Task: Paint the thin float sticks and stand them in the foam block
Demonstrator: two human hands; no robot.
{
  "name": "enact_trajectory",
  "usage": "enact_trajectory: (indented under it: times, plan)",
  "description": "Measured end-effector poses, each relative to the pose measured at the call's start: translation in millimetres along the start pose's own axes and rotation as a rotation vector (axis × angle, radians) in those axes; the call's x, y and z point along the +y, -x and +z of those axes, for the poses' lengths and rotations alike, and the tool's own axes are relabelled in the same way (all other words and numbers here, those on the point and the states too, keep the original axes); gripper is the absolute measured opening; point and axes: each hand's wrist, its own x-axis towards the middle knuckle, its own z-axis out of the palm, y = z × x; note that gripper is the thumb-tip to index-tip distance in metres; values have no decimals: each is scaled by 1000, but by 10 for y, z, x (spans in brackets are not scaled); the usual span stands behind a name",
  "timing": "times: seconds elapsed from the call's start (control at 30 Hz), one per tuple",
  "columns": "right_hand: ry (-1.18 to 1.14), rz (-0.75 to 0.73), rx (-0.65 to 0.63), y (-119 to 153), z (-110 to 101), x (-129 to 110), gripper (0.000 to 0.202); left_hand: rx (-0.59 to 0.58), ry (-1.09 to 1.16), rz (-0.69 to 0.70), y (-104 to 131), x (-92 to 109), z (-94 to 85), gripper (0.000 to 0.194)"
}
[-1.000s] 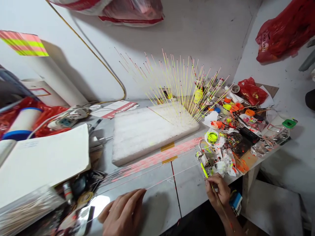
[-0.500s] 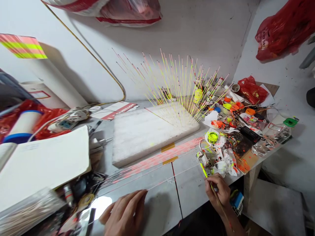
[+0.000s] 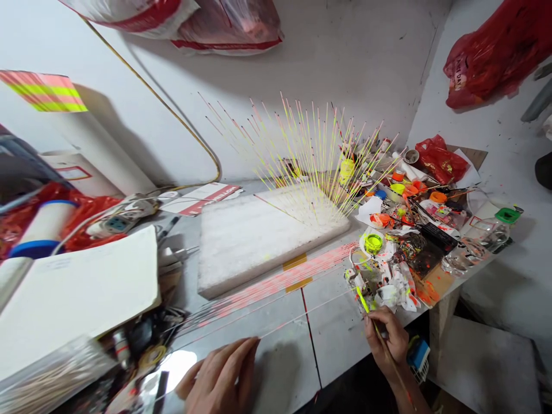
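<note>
My left hand [image 3: 219, 376] is closed over the table at the lower middle, its fingertips pinching one end of a thin pale-pink stick [image 3: 308, 311]. That stick slants up to the right, and its far end lies close to the brush tip. In my right hand [image 3: 389, 339] is a slim paintbrush [image 3: 362, 299], its tip loaded with bright yellow paint. Whether the bristles touch the stick I cannot tell. Beyond my hands, a bundle of pink-and-white sticks [image 3: 276, 280] lies along the front of a white foam block [image 3: 254, 238].
Several yellow-and-pink sticks [image 3: 319, 155] stand in the foam's right end. An open yellow paint pot [image 3: 373, 244] sits among stained paper and other pots. A clear bottle [image 3: 491, 231] lies at the right; an open notebook [image 3: 86, 287] and a bag of sticks [image 3: 56, 376] are left.
My right hand and the brush have shifted slightly right and down. My left hand keeps its pinch on the stick almost unmoved. The whole view has tilted a little.
</note>
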Motion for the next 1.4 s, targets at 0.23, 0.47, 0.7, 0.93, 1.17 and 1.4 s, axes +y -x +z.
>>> enact_trajectory:
  times: [0.23,0.47,0.7,0.93,1.17,1.4]
  plan:
    - [-78,-84,-56,-33,36,-186,17,8,-11,9,-55,33,-30,11]
    - [-59,-93,-102,18,136,-246,16,22,4,-22,-34,65,-20,13]
    - [-26,-87,-111,31,182,-207,16,23,32,-44,2,61,-12,15]
    - [-7,-78,-86,30,174,-207,14,26,42,-40,17,63,1,15]
    - [6,-22,-73,89,153,-155,12,24,37,-53,27,59,0,16]
    - [-47,-21,-77,108,123,-190,15,18,46,-63,38,60,0,16]
